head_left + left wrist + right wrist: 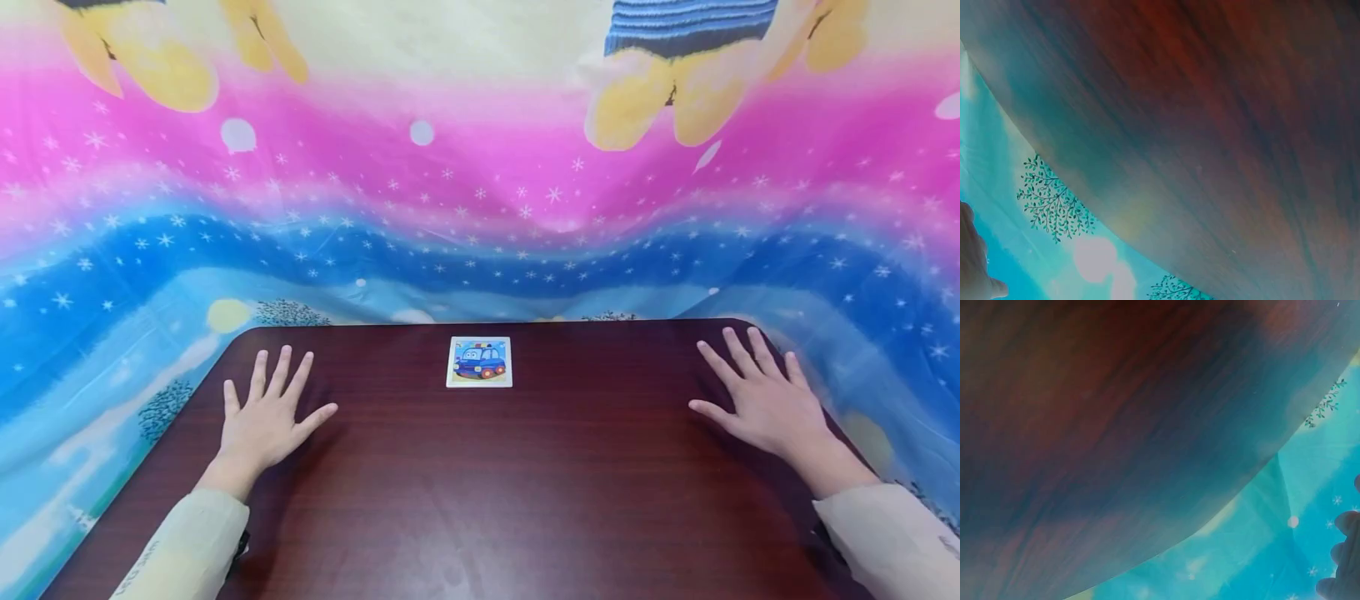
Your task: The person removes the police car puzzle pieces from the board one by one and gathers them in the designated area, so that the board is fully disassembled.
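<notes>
A square picture puzzle [480, 362] with a white border shows a blue cartoon police car. It lies flat near the far edge of the dark brown table [480, 483]. To its left, my left hand [266, 421] is spread over the table with straight fingers, holding nothing. My right hand [768, 404] is spread the same way near the table's right edge, also holding nothing. Both hands are well apart from the puzzle. Only part of the left hand [975, 262] enters the left wrist view at the lower left; fingertips of the right hand [1347, 556] show at the right wrist view's edge.
A patterned cloth [480, 200] in pink and blue, with snowflakes and butterflies, hangs behind the table and along both sides. The table's far corners are rounded. Light sleeves [187, 542] cover both forearms, with a dark band under each cuff.
</notes>
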### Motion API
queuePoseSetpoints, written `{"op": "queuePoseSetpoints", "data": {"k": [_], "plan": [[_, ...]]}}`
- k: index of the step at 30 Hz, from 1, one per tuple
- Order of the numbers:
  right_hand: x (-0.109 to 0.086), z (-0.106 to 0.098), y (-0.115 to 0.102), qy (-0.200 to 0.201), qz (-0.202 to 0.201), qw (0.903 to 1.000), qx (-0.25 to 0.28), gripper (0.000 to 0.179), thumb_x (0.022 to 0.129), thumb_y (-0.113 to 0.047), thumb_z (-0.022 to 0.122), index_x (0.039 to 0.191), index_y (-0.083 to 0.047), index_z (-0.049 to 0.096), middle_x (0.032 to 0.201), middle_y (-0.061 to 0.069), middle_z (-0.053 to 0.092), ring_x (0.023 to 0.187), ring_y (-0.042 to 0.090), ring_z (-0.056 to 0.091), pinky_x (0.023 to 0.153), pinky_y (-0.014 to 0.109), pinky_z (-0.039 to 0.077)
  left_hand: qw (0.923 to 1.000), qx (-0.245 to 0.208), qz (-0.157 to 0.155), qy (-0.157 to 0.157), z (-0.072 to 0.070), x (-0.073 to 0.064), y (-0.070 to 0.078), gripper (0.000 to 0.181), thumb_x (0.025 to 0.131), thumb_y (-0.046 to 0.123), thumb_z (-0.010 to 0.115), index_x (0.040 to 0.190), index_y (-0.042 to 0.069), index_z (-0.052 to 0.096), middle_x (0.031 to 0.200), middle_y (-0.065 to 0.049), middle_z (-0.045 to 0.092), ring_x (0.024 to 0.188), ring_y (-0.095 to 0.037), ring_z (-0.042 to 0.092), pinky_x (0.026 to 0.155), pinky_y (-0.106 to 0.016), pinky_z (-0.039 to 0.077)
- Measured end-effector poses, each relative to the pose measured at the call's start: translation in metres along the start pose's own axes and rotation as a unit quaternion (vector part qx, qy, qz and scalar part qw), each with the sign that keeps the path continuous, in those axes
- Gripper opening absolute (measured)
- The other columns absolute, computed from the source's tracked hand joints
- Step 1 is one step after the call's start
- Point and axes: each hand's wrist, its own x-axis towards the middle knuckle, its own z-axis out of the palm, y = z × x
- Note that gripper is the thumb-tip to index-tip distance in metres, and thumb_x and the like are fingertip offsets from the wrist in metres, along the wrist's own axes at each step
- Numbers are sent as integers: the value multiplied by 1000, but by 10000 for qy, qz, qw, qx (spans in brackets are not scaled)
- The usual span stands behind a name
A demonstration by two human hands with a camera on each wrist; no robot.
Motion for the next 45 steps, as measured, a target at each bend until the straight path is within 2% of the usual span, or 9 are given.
{"op": "queuePoseSetpoints", "data": {"k": [5,10,15,20,25,29,34,38,45], "plan": [[10,2,-8,17,-103,9999,-11,92,90,-67,54,161,-26,14,167,18,8,154,41,-2,111,76,10,10000,18,63,24,1,3,3,93,91,73,42,161,28,-1,168,-16,3,153,-40,-15,108,-80,-5],[24,1,-21,-163,-155,9997,28,91,90,-68,53,161,-23,17,166,20,11,155,40,-2,113,73,11,9998,-62,201,51,1,9,9,93,92,71,45,161,26,2,168,-16,5,154,-38,-14,109,-79,-6],[37,2,-36,-363,-222,9990,100,89,91,-68,51,160,-21,20,167,18,10,155,40,2,114,72,11,9996,-82,249,-87,2,16,17,93,92,71,45,162,24,4,168,-16,5,154,-39,-12,110,-78,-6],[54,7,-49,-544,-256,9980,197,88,93,-69,47,161,-23,16,167,18,9,154,41,4,115,72,11,9991,-127,321,-228,1,29,25,91,94,70,43,162,20,8,168,-15,3,154,-39,-11,110,-78,-7],[72,14,-62,-832,-210,9955,397,88,94,-69,46,161,-21,16,167,19,9,154,43,4,116,71,10,9981,-136,495,-339,1,45,41,90,94,66,46,162,21,7,169,-12,0,155,-37,-11,113,-75,-6],[87,17,-77,-1054,-310,9923,578,85,95,-66,47,160,-17,21,167,19,9,153,44,4,117,69,14,9969,-167,659,-398,4,56,54,89,95,61,51,162,20,9,169,-10,5,156,-35,-8,115,-73,-2],[106,19,-101,-1118,-538,9891,795,81,96,-61,49,159,-17,23,166,19,13,154,43,5,117,67,20,9957,-158,790,-450,9,71,70,86,96,58,53,161,17,15,169,-10,11,156,-34,-1,116,-72,6],[120,20,-120,-1127,-755,9871,856,79,97,-58,50,159,-16,26,165,18,20,153,43,9,116,65,24,9944,-160,874,-568,14,86,85,84,97,56,52,161,16,15,169,-9,9,156,-33,1,117,-71,12],[138,21,-155,-1354,-1173,9774,1122,74,98,-51,55,157,-14,30,164,17,24,153,41,15,117,61,27,9903,-341,1130,-728,25,104,111,78,98,48,54,160,15,21,167,-10,16,156,-31,6,117,-68,19]]}}
